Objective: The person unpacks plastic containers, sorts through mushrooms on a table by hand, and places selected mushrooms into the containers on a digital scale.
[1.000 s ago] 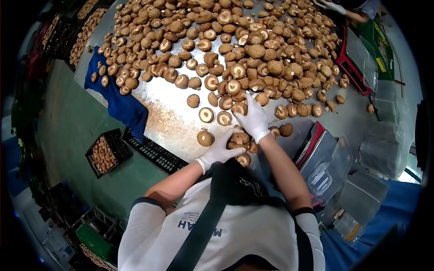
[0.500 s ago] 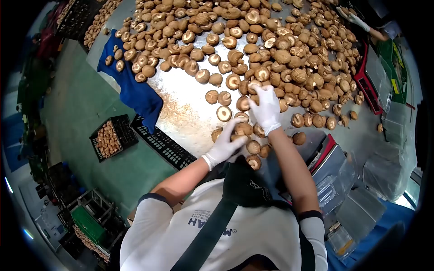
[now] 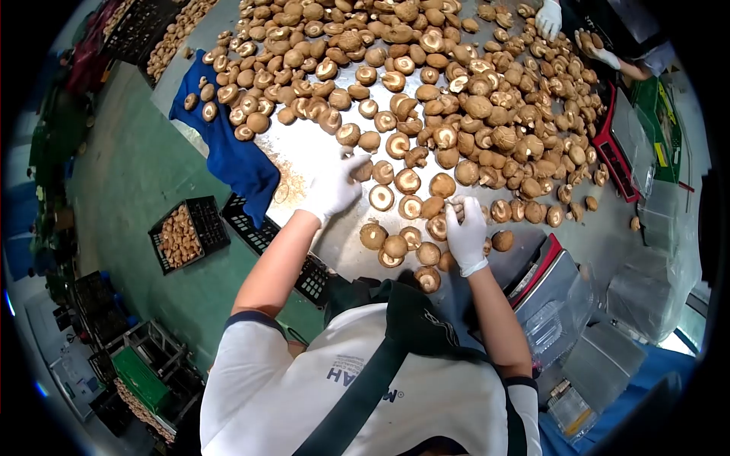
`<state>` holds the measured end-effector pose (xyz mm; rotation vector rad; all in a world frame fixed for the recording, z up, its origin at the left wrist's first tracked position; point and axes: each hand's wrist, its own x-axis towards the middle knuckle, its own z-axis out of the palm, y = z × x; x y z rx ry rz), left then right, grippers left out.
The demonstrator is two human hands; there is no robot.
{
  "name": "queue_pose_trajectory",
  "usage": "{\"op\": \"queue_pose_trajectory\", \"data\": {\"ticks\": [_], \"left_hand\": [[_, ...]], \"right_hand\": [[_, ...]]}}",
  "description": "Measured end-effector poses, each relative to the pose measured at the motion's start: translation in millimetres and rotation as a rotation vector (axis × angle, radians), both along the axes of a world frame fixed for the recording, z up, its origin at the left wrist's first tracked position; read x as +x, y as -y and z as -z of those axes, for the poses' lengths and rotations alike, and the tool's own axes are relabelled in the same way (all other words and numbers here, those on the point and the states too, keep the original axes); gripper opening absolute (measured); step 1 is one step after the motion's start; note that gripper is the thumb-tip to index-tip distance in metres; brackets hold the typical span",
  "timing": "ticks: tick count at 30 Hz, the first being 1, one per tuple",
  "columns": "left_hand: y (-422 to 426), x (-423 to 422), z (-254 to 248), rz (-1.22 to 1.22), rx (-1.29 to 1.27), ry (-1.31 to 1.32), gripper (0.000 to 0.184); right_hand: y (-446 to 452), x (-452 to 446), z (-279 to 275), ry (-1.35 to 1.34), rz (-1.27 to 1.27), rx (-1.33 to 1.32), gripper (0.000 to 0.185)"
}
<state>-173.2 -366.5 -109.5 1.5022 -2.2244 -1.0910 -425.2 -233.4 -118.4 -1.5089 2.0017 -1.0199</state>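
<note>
Since the earlier frame, the left hand [image 3: 331, 188] has left the near group of mushrooms [image 3: 395, 245] and reached out to the left, while the right hand [image 3: 467, 232] has drawn back from the pile [image 3: 479, 106] towards the near edge of the surface [image 3: 342, 247]. That near group lies loose by this edge, some caps up, some gills up. Just beyond it, the right fingers are bent close together beside a mushroom; whether they grip anything, I cannot tell. Further left, the left fingers are spread, open around one brown mushroom [image 3: 361, 171] and seemingly touching it. These should be light, springy and easily bruised or snapped at the stem, and smooth gloves may slide on the caps; a soft hold round the cap's rim would suit. The blue cloth [image 3: 236, 163] drapes over the left edge. Beyond spreads the deep pile, with a co-worker's gloved hand [image 3: 549, 19] at its far right.
</note>
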Motion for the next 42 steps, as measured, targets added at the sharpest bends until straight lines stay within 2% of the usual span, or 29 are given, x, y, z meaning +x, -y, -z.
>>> {"op": "queue_pose_trajectory", "data": {"ticks": [1, 3, 4, 6, 8, 9, 10, 12, 13, 14, 16, 17, 18, 20, 21, 23, 24, 28, 30, 32, 34, 35, 36, 37, 38, 40, 41, 42], "left_hand": [[-5.1, -2.2, 14.6, 0.037, -0.132, 0.174, 0.058], [-4.3, -2.1, 32.7, 0.009, -0.233, 0.168, 0.055], [-1.8, -0.8, 39.3, -0.003, -0.261, 0.159, 0.054], [-2.2, -4.4, 34.4, 0.000, -0.273, 0.177, 0.054], [-2.6, -7.2, 29.6, -0.004, -0.299, 0.199, 0.056], [-2.2, -7.6, 27.3, -0.004, -0.286, 0.192, 0.055], [-1.8, -7.3, 25.2, -0.005, -0.271, 0.184, 0.055], [-3.2, -4.4, 24.3, -0.050, -0.110, 0.008, 0.055], [-1.4, -4.9, 23.2, -0.067, -0.034, -0.081, 0.055], [-2.4, -8.0, 18.9, -0.125, 0.166, -0.252, 0.055], [-14.8, -16.8, 2.1, -0.235, 0.586, -0.588, 0.057], [-18.4, -19.5, -9.5, -0.201, 0.701, -0.618, 0.058], [-26.6, -21.9, -7.0, -0.204, 0.823, -0.752, 0.058], [-41.9, -29.8, -4.0, -0.205, 1.058, -1.017, 0.057], [-49.2, -33.9, -8.8, -0.226, 1.099, -1.067, 0.057], [-58.7, -40.3, -10.1, -0.181, 1.000, -1.040, 0.057], [-61.1, -42.5, -10.2, -0.162, 0.948, -1.027, 0.057], [-67.7, -39.8, -14.3, 0.043, 0.684, -0.483, 0.067], [-72.4, -40.4, -14.3, 0.156, 0.398, -0.414, 0.073], [-66.1, -40.7, -19.0, 0.113, 0.408, -0.374, 0.069], [-44.5, -42.9, -25.3, -0.056, 0.317, -0.271, 0.064], [-31.6, -43.4, -24.9, -0.112, 0.090, -0.084, 0.058], [-12.9, -45.7, -23.4, -0.137, -0.200, -0.028, 0.051], [0.2, -47.0, -24.5, -0.190, -0.154, 0.013, 0.048], [14.4, -47.1, 0.7, -0.207, -0.268, 0.042, 0.044], [30.4, -51.6, 10.5, -0.083, -0.298, 0.272, 0.042], [34.1, -54.4, 13.9, -0.054, -0.331, 0.299, 0.042], [36.1, -56.5, 16.3, -0.024, -0.362, 0.328, 0.041]], "right_hand": [[9.4, 7.6, -15.5, -0.021, -0.034, -0.063, 0.011], [31.8, 21.9, -17.5, -0.090, -0.170, -0.175, 0.017], [42.6, 32.5, -12.4, -0.057, -0.248, -0.061, 0.025], [71.8, 58.5, -8.6, -0.327, -0.354, -0.115, 0.033], [89.5, 69.2, 1.1, -0.504, -0.488, 0.182, 0.039], [94.1, 71.0, 2.3, -0.481, -0.483, 0.212, 0.041], [96.7, 69.4, 3.2, -0.420, -0.475, 0.195, 0.041], [94.1, 57.2, 4.6, -0.295, -0.455, 0.175, 0.043], [89.1, 49.7, 7.4, -0.147, -0.423, 0.110, 0.046], [81.9, 42.4, 1.7, 0.024, -0.388, 0.107, 0.045], [64.7, 30.6, -15.7, 0.606, -0.249, 0.311, 0.045], [55.4, 26.8, -22.2, 0.770, -0.254, 0.178, 0.045], [48.3, 25.9, -20.2, 0.775, -0.230, 0.043, 0.045], [33.1, 16.5, -33.0, 0.906, -0.164, 0.196, 0.045], [27.3, 15.6, -30.8, 0.960, -0.149, 0.157, 0.045], [17.6, 14.9, -27.3, 1.064, -0.120, 0.077, 0.046], [12.6, 12.3, -31.6, 1.094, -0.112, 0.120, 0.046], [-3.7, 2.4, -34.3, 1.366, -0.149, 0.174, 0.049], [-14.0, -4.6, -25.7, 1.595, -0.101, 0.142, 0.052], [-25.2, -11.3, -35.7, 1.732, 0.060, 0.084, 0.046], [-48.0, -31.2, -15.5, 1.845, 0.092, 0.009, 0.040], [-51.1, -39.8, -9.7, 1.812, 0.185, 0.025, 0.038], [-51.0, -50.6, -7.3, 1.763, 0.018, 0.047, 0.031], [-52.2, -55.1, -2.9, 1.588, 0.129, 0.083, 0.028], [-48.3, -57.9, -8.2, 1.404, 0.239, 0.113, 0.025], [-26.5, -60.3, -23.7, 0.892, 0.170, 0.163, 0.020], [-13.7, -61.6, -18.7, 0.511, 0.170, 0.092, 0.023], [0.3, -58.5, -20.0, 0.545, 0.145, 0.066, 0.031]]}}
